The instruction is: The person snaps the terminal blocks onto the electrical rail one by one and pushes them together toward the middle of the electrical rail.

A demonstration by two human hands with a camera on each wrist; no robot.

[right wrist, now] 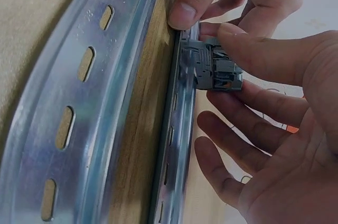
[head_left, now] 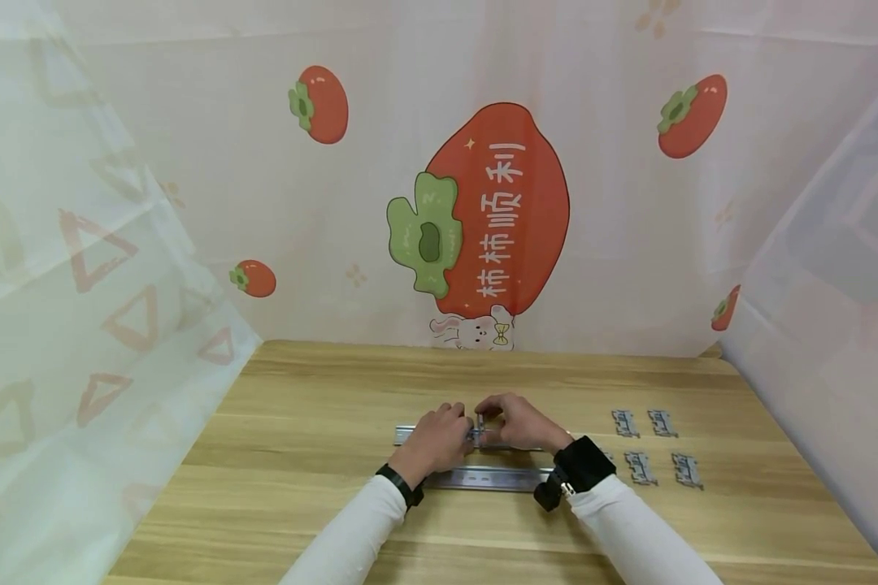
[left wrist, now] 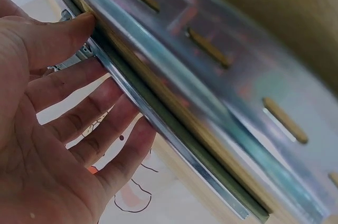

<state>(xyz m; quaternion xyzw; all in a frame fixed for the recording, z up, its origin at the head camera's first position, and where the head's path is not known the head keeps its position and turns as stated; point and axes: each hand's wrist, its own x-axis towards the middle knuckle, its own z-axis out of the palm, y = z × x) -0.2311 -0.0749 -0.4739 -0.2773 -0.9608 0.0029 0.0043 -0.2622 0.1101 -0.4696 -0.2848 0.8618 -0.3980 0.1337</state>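
The grey terminal block (right wrist: 224, 68) is resting against the far metal rail (head_left: 405, 436), and the right hand (head_left: 521, 422) is pinching it between thumb and fingers. The left hand (head_left: 439, 439) is gripping the far metal rail just beside it, thumb and fingers on opposite edges. The near rail (head_left: 515, 480) (slotted along its middle) is lying on the wooden table (head_left: 300, 455), with other blocks (head_left: 638, 469) lying to the right.

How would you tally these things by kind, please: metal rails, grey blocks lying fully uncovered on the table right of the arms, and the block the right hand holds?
Metal rails: 2
Uncovered grey blocks: 4
Grey block in the right hand: 1
Total: 7

A piece partly hidden by the right wrist is left out.
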